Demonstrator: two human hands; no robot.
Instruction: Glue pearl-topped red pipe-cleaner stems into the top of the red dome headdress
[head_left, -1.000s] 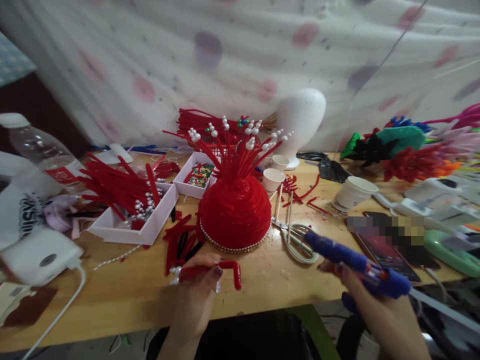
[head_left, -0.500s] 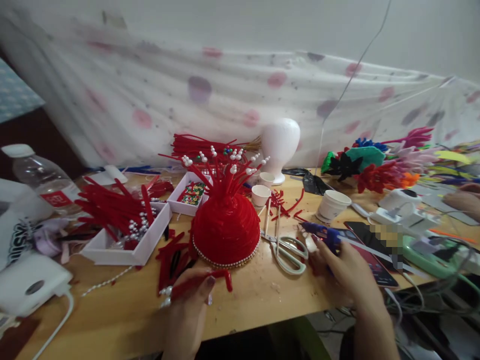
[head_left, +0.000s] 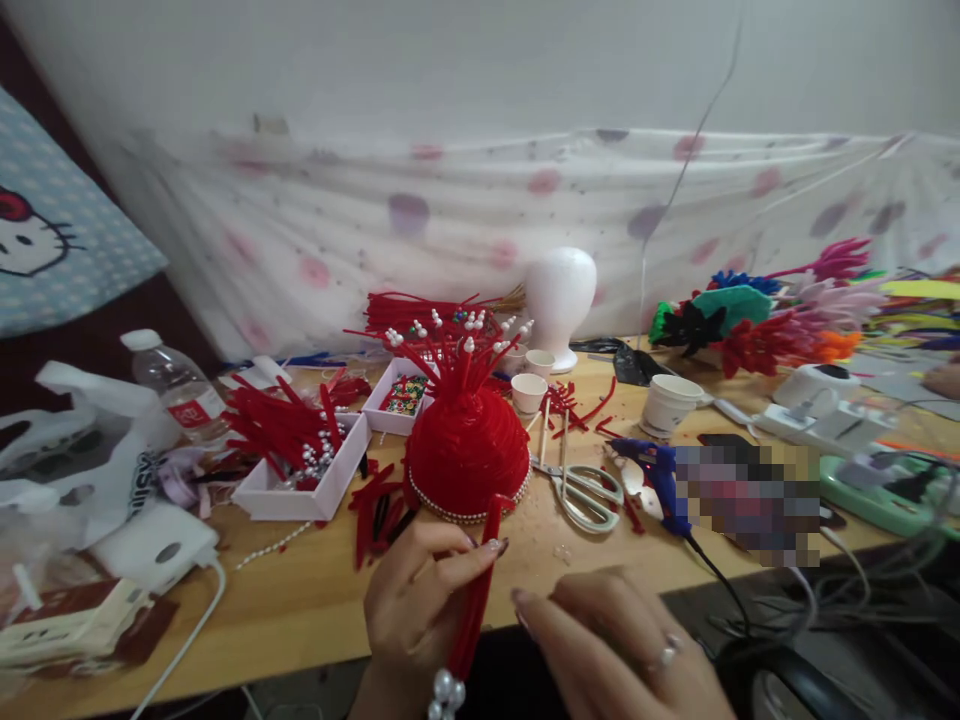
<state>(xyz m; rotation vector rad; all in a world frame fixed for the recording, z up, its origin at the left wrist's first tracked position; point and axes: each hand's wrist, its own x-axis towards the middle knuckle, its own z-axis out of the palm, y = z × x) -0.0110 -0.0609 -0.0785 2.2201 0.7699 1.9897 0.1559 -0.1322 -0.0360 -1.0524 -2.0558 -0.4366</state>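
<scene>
Near the table's front edge, my left hand (head_left: pixel 420 600) pinches a red fuzzy strip (head_left: pixel 477 600) that has white pearl beads at its lower end. My right hand (head_left: pixel 622 640) is to the right of the strip, fingers loosely curled and apart, with nothing visible in them. Behind my left hand sits a red dome (head_left: pixel 469 450) with a pearl string round its base and red stems with pearl tips rising from its top. Scissors (head_left: pixel 589 498) lie right of the dome. A blue glue gun (head_left: pixel 654 475) rests on the table further right.
A white box (head_left: pixel 300 495) of red strips and pearls and a smaller box (head_left: pixel 390 415) stand at left. Behind are a white foam head (head_left: pixel 561 305) and paper cups (head_left: pixel 529 393). Colourful fuzzy flowers (head_left: pixel 757 350) and cables (head_left: pixel 806 600) are at right; a bottle (head_left: pixel 176 390) stands left.
My right hand has let go of the glue gun and moved left toward my left hand. My left hand has moved right and turned the red strip more upright. The view has shifted left.
</scene>
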